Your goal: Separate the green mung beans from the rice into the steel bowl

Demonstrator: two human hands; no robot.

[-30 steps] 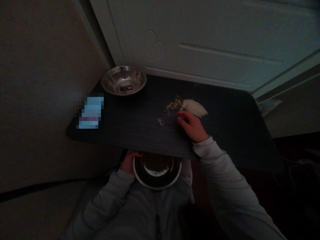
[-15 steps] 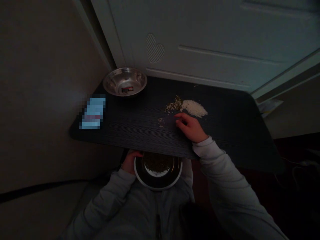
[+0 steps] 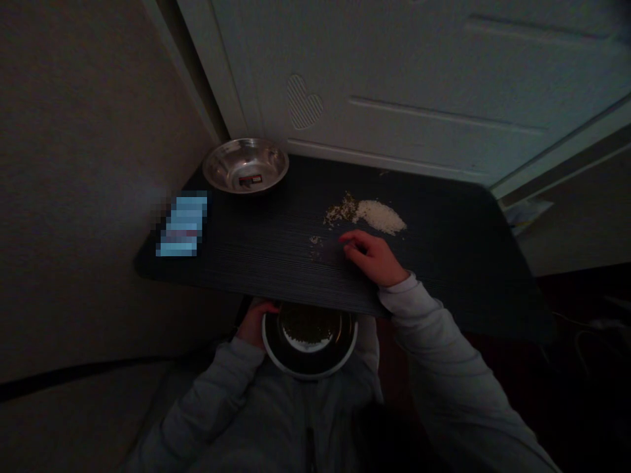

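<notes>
My left hand [image 3: 254,325] grips the left rim of a metal bowl [image 3: 308,374] that sits low at my lap, partly under the table's front edge. Dark greenish grains with some pale ones lie in the bowl. Over the table, my right hand [image 3: 372,256] is palm down with fingers bent, a small gap showing between thumb and index finger; nothing can be seen in it. Just beyond it lie a heap of white rice [image 3: 382,217] and, joined to its left side, a smaller heap of green beans mixed with rice [image 3: 342,210]. A few loose grains [image 3: 315,241] lie left of my fingertips.
An upright steel basin [image 3: 224,167] with a label inside stands at the table's back left. A lit, blurred phone-like screen [image 3: 182,225] is at the left edge. The dark table [image 3: 246,243] meets a white door [image 3: 419,66] behind and a wall on the left.
My right hand has shifted slightly left and nearer to me. More loose grains now show left of its fingertips. My left hand stays on the bowl.
</notes>
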